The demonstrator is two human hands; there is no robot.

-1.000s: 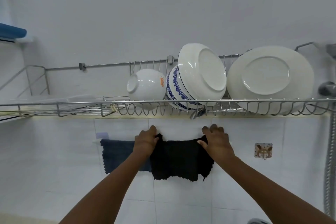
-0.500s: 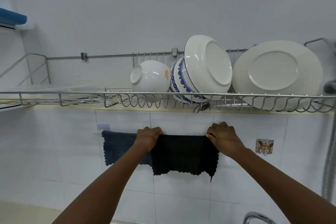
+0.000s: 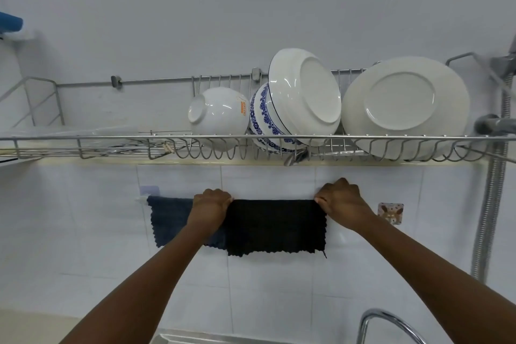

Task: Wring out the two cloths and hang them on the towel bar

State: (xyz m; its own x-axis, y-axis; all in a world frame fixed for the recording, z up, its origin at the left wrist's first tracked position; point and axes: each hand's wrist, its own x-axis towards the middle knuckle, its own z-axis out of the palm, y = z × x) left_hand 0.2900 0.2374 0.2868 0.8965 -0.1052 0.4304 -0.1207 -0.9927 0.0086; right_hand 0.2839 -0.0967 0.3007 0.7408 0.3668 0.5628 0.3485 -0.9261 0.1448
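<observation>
A white tiled wall fills the view, with a long steel-wire dish rack (image 3: 251,145) running across it above both hands and the curved chrome tap (image 3: 391,324) low to the right, over the edge of a steel sink. On the rack sit a plain white ceramic bowl (image 3: 217,117) on its side, a blue-and-white patterned bowl (image 3: 262,120) nested behind a white dish, and a large round white plate (image 3: 405,106). Below the rack, the black waffle-textured cloth (image 3: 275,227) hangs folded over the towel bar, which the 2 cloths hide almost entirely; only its left bracket (image 3: 149,191) shows. The cloth's long axis runs left to right, straight between the 2 grips, and its scalloped lower edge hangs beneath them. The left hand (image 3: 210,207) is clenched on the cloth's upper left corner and the right hand (image 3: 340,200) on its upper right corner, each pinching the fold at the bar, so the fabric looks drawn flat between them. Outboard of the left grip, partly behind that forearm, the dark blue waffle-textured cloth (image 3: 169,219) is already draped, its right edge tucked under the black one. Both fabrics look soft, limp and nubbly. Judging by this, only smoothing and letting go remain, and each hand is equally near its own corner.
</observation>
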